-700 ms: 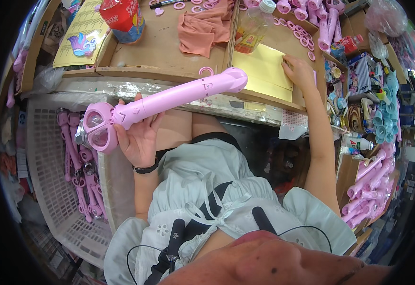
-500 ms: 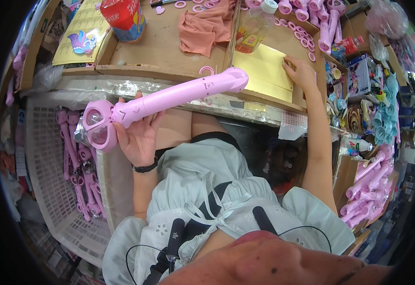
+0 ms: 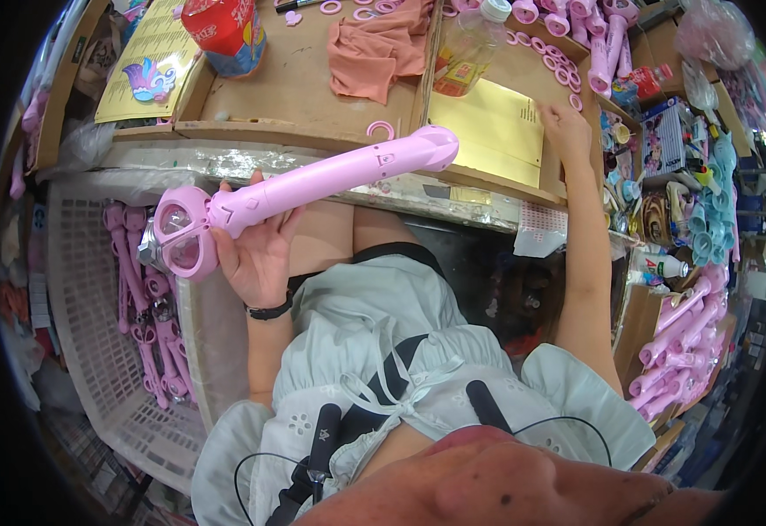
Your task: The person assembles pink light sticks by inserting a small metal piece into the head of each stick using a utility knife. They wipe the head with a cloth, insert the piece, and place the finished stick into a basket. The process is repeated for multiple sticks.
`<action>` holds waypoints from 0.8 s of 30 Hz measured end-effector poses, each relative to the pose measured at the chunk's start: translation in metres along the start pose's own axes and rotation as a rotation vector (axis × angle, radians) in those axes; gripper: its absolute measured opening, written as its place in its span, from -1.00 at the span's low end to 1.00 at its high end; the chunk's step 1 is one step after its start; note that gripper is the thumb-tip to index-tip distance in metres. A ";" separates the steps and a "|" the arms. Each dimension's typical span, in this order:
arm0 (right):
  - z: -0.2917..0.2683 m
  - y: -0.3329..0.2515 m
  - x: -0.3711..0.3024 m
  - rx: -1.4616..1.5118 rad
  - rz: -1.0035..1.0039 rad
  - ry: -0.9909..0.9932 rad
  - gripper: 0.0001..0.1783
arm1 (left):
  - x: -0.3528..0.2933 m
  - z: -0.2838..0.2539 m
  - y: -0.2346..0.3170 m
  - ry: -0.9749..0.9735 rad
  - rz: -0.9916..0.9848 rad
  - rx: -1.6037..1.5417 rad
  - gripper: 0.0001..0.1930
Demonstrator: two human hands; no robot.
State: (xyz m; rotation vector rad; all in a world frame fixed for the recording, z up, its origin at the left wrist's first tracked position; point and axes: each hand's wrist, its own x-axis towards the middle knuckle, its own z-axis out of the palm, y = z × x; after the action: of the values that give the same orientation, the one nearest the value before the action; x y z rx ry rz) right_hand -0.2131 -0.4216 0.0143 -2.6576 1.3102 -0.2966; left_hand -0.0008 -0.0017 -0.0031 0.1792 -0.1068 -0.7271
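Note:
My left hand [image 3: 258,263] is closed around a pink toy wand [image 3: 313,186] near its round head. That head has clear windows and a silvery part at its left end. The wand's handle points up and to the right, over the table's front edge. At the right, my right hand [image 3: 567,133] is at the upper right edge of a yellow sheet [image 3: 485,140] with small print on it. Its fingers are bent together, and whatever is between them is hidden or too small to make out.
Left of me, a white basket [image 3: 94,351] holds several pink wands. On the table are a pink ring [image 3: 380,130], a salmon cloth [image 3: 381,54], a clear bottle [image 3: 472,53], a red bottle [image 3: 225,35] and a second yellow sheet [image 3: 142,83]. More wands [image 3: 681,337] lie piled at the right.
My right hand has shifted slightly right, and its fingers have left the yellow sheet's surface for its edge. Print now shows at that corner. My left hand and the wand have barely moved.

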 end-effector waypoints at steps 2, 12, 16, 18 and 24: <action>-0.005 0.013 0.009 0.025 0.128 -0.138 -0.59 | 0.000 0.000 0.002 -0.001 0.007 0.008 -0.42; 0.019 0.034 0.005 0.138 -0.354 -0.237 -0.28 | 0.000 -0.001 0.003 0.010 0.014 -0.010 -0.43; 0.018 0.032 0.004 0.123 -0.351 -0.206 -0.35 | 0.000 -0.002 0.001 0.013 0.004 -0.005 -0.42; 0.019 0.030 0.005 0.134 -0.331 -0.181 -0.40 | -0.001 -0.001 0.001 -0.002 -0.001 -0.023 -0.40; 0.025 0.026 0.006 0.132 -0.327 0.019 -0.59 | -0.002 -0.001 0.004 0.011 0.022 -0.013 -0.42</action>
State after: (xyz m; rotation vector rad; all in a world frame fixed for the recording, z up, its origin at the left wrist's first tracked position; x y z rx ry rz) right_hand -0.2238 -0.4405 -0.0149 -2.7513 0.8226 -0.4336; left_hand 0.0003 0.0024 -0.0035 0.1694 -0.0935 -0.7051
